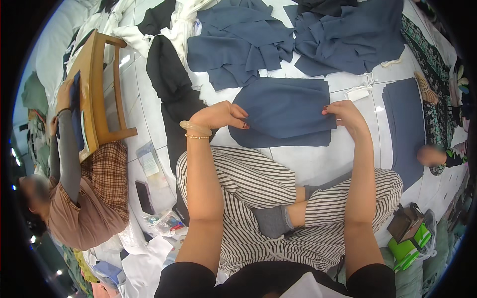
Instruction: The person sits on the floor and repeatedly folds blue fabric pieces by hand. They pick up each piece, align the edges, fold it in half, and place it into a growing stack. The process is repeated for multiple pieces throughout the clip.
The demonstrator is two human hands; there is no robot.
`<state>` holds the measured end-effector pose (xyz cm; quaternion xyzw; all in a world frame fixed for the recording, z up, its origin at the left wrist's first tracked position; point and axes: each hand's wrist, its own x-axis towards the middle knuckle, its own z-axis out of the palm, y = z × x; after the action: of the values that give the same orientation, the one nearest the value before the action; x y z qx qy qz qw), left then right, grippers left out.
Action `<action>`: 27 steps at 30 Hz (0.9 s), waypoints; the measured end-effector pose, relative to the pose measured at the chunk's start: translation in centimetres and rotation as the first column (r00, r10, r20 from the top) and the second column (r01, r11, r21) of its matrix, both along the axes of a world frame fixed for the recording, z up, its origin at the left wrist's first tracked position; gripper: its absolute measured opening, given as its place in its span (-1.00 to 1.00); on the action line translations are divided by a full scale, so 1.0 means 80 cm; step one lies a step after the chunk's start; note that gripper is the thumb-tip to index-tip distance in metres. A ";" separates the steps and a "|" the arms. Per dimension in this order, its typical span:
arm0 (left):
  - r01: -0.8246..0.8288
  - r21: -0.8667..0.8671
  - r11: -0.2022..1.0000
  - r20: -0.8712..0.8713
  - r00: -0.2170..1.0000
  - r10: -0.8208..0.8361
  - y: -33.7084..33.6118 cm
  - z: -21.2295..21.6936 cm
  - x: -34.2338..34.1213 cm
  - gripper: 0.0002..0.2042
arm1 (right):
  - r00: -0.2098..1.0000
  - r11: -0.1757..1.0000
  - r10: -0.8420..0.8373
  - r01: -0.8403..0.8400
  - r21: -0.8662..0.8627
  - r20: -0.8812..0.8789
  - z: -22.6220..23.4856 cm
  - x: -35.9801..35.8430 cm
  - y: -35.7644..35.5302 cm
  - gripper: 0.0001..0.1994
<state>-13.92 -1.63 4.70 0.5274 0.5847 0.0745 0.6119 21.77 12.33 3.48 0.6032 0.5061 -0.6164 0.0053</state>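
A dark blue cut fabric piece (288,109) is stretched between my hands just in front of my crossed legs. At its left edge my left hand (222,116) pinches the cloth between thumb and fingers; bracelets circle that wrist. The right edge is gripped by my right hand (349,117), fingertips pressed on the cloth. Another blue layer shows under the lower edge, its far part covered. To the right lies a neat stack of blue fabric pieces (405,129).
Loose blue pieces (238,42) and a second heap (353,39) spread at the back. Black cloth (169,69) runs along the left. A person works at a wooden table (94,94); another person sits far right. A phone (144,197) and bags (410,233) lie nearby.
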 end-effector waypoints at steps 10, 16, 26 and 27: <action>-0.432 0.448 0.783 -0.119 0.839 0.531 0.025 -0.038 0.015 -0.74 | 0.991 0.991 0.134 -0.134 -0.006 0.029 -0.011 0.003 -0.001 -0.78; -0.301 0.616 0.728 -0.407 0.670 0.621 0.041 -0.059 0.064 -0.89 | 0.990 0.990 0.139 -0.139 -0.006 0.030 -0.015 0.005 -0.001 -0.77; -0.316 0.706 0.634 -0.368 0.601 0.709 0.050 -0.052 0.080 -0.89 | 0.967 0.968 0.252 -0.251 -0.019 0.044 -0.023 0.011 0.006 -0.73; -0.280 0.742 0.608 -0.361 0.598 0.716 0.050 -0.053 0.084 -0.86 | 0.961 0.962 0.271 -0.270 -0.029 0.047 -0.021 0.009 0.005 -0.73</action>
<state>-7.23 2.37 0.45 0.4884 0.8245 0.2595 0.1198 22.47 12.75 1.80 0.5439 0.5766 -0.5999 0.1089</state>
